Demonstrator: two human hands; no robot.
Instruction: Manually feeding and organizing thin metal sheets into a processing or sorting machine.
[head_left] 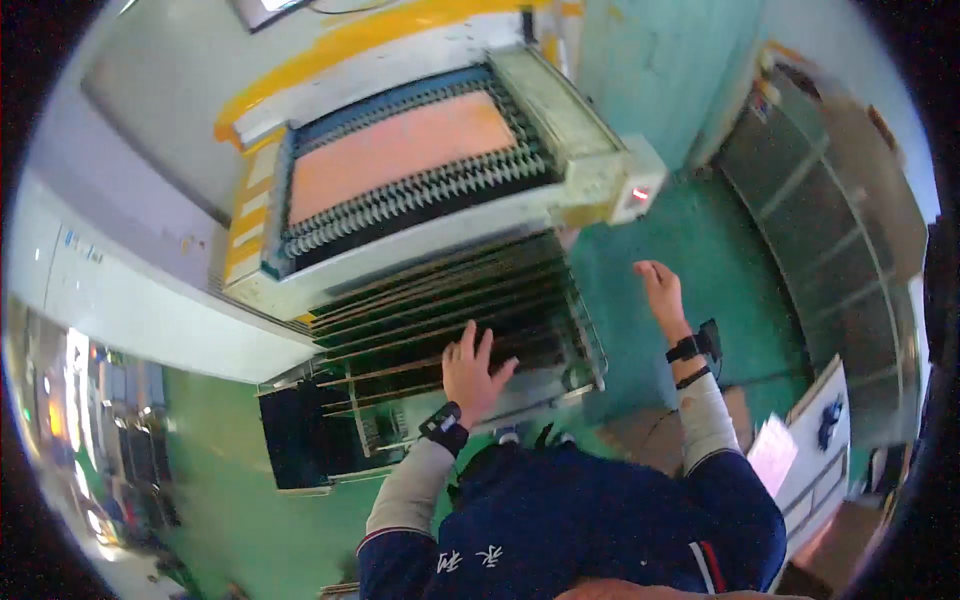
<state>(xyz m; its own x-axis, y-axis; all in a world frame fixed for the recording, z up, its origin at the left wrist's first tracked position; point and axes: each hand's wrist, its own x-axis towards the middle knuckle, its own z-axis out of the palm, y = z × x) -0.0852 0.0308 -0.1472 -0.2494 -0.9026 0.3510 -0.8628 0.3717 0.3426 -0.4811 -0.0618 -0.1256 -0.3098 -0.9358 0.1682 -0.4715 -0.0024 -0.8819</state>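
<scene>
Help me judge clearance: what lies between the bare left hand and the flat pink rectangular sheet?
In the head view, the row of thin dark panels, the machine's long whitish front rail, then grey ridged rollers.

Left hand point(474, 374), fingers point(485, 348) spread; right hand point(661, 293) farther forward, fingers bent; both forearms point(412, 482) extended.

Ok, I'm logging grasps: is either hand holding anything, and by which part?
Nothing visibly: the left hand is open, its fingers spread; the right hand is partly curled, with no object showing in it.
</scene>
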